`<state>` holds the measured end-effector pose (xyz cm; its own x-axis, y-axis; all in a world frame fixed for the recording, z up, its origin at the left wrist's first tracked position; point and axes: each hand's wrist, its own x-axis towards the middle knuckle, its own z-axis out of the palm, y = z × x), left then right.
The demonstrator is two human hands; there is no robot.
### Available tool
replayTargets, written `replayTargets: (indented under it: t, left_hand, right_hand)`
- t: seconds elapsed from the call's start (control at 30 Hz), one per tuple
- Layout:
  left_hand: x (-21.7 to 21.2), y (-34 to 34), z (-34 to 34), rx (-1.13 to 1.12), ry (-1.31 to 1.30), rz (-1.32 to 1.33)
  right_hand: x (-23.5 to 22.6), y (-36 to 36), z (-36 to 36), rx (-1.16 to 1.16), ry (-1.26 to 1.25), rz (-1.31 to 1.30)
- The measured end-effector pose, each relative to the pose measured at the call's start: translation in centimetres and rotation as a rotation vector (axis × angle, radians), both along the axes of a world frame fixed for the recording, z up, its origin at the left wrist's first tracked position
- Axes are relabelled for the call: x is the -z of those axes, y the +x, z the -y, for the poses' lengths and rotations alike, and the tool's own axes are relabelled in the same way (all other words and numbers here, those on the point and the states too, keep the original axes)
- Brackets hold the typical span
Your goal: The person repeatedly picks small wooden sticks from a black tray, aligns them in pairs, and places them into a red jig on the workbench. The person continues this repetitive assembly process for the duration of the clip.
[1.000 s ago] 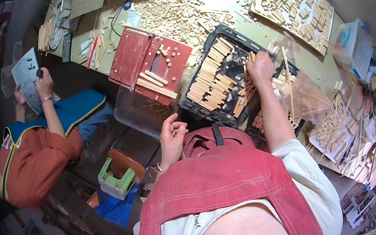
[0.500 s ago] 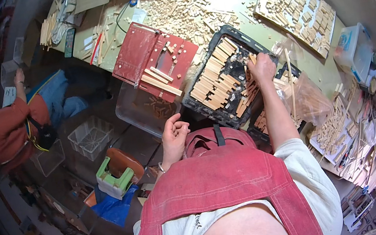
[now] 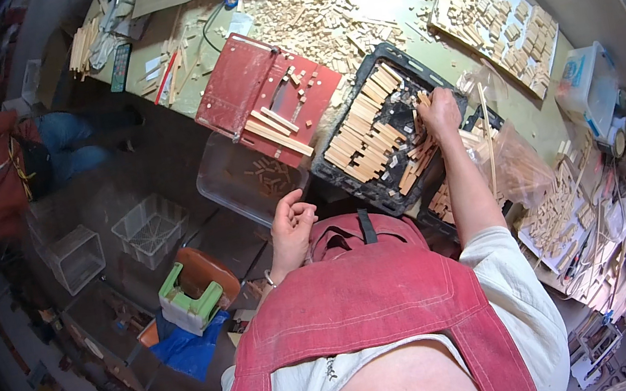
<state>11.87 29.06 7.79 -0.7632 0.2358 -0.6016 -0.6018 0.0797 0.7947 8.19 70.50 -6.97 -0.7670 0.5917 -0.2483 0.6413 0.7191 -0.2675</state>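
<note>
A black tray (image 3: 389,54) of pale wooden blocks (image 3: 358,142) lies on the green bench in front of me. My right hand (image 3: 439,110) rests over the tray's right side, fingers curled down among the wooden pieces; whether it grips one is hidden. My left hand (image 3: 291,226) hovers near the bench edge, fingers loosely curled, holding nothing, just below a clear plastic tub (image 3: 248,177) with a few small wood pieces inside.
A red hinged jig (image 3: 240,79) with wooden sticks lies left of the tray. Loose wood chips (image 3: 316,17) cover the bench behind. A board of blocks (image 3: 495,20) sits at the right. A person in orange (image 3: 1,165) is at the left. Clear bins (image 3: 149,227) stand on the floor.
The person in orange has moved away leftward and bent down, uncovering clear bins on the floor. My right hand stays on the tray; my left hand has barely shifted.
</note>
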Motion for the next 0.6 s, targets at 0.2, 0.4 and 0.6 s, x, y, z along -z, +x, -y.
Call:
replayTargets:
  t: [0.2, 0.4, 0.6]
  left_hand:
    - [0.6, 0.4, 1.1, 0.019, 0.006, 0.001]
    - [0.8, 0.8, 2.1, 0.023, -0.001, -0.01]
    - [0.6, 1.1, 3.0, -0.006, 0.013, -0.015]
  right_hand:
    - [0.0, -0.2, 0.8, -0.009, -0.018, -0.013]
    - [-0.2, -1.1, 0.9, -0.07, 0.037, 0.017]
    - [-1.0, 0.1, 1.5, -0.049, 0.027, -0.201]
